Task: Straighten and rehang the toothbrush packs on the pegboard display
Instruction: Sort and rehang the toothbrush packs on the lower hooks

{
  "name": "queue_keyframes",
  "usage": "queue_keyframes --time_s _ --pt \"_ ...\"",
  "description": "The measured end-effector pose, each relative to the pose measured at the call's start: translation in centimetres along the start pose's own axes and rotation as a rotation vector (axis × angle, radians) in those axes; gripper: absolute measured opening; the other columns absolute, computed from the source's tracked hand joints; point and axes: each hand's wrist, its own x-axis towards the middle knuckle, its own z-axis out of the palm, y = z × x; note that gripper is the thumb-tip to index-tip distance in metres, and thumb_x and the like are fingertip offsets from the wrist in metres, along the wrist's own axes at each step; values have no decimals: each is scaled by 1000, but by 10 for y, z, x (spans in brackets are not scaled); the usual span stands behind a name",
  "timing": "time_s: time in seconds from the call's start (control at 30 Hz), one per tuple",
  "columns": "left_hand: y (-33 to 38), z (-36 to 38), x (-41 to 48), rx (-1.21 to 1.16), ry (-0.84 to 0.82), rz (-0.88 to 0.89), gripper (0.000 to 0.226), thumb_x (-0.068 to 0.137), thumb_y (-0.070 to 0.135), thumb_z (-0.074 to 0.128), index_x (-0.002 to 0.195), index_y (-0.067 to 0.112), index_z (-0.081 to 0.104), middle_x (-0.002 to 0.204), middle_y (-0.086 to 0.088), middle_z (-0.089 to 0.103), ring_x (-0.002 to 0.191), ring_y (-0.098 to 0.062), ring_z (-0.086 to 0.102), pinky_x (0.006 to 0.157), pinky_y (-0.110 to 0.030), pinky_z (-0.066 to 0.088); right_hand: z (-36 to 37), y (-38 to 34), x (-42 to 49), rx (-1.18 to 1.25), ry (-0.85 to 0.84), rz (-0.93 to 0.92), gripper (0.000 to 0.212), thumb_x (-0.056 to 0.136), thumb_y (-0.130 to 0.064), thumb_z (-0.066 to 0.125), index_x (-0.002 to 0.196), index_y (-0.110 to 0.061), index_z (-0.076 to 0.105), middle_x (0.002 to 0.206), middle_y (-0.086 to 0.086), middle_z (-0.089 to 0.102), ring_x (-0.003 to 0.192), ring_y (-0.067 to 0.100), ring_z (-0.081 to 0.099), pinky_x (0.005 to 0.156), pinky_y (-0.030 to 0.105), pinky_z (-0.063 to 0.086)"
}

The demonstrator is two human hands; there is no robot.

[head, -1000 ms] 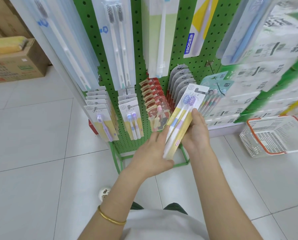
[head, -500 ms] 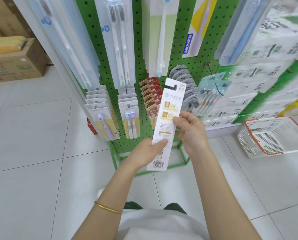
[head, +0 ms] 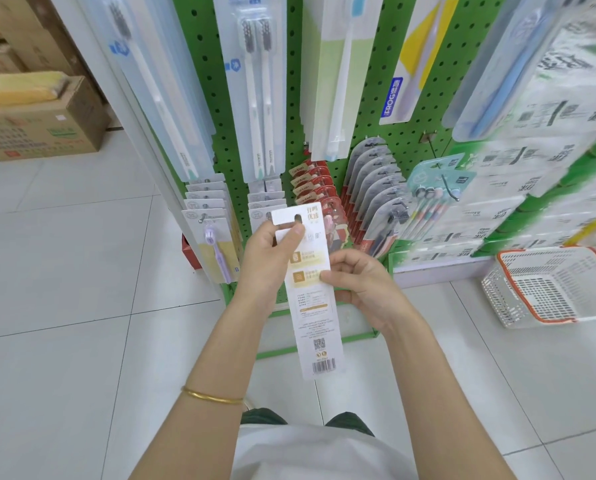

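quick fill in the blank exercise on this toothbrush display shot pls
1. The left hand and right hand hold a toothbrush pack with its barcode at the ___ end.
2. The pegboard is ___ in colour.
3. A gold bangle circles the ___ wrist.
4. The white basket has an ___ rim.
Missing words: bottom; green; left; orange.

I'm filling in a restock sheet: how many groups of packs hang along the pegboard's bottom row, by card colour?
White-card groups: 2
Red group: 1
Grey group: 1
Teal group: 1
Total: 5
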Motion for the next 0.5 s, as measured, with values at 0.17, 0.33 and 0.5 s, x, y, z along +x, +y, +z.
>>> queue_keyframes --time_s 0.17,0.33,0.5 --pt "-2 -13 -2 -150 -163 -75 14 91 13 56 103 8 60 89 -8 69 79 -20 66 68 -35 55 3 19 5 124 -198 137 73 57 -41 88 110 -1 57 104 8 68 96 21 64 80 32 53" --pt "0 -23 -2 -190 -246 -89 20 83 19 58 101 10 60 83 -2 71 73 -16 66 63 -31 55 18 30 12 255 -414 181 89 66 -41 83 133 1 44 121 19 58 114 34 52 101 46 42" --pt "-4 -29 4 59 -59 -42 8 93 13 58 99 18 60 103 0 66 95 -17 64 86 -35 52 25 34 20 266 -367 144 83 59 -39 88 123 1 51 102 14 66 97 33 66 93 53 49"
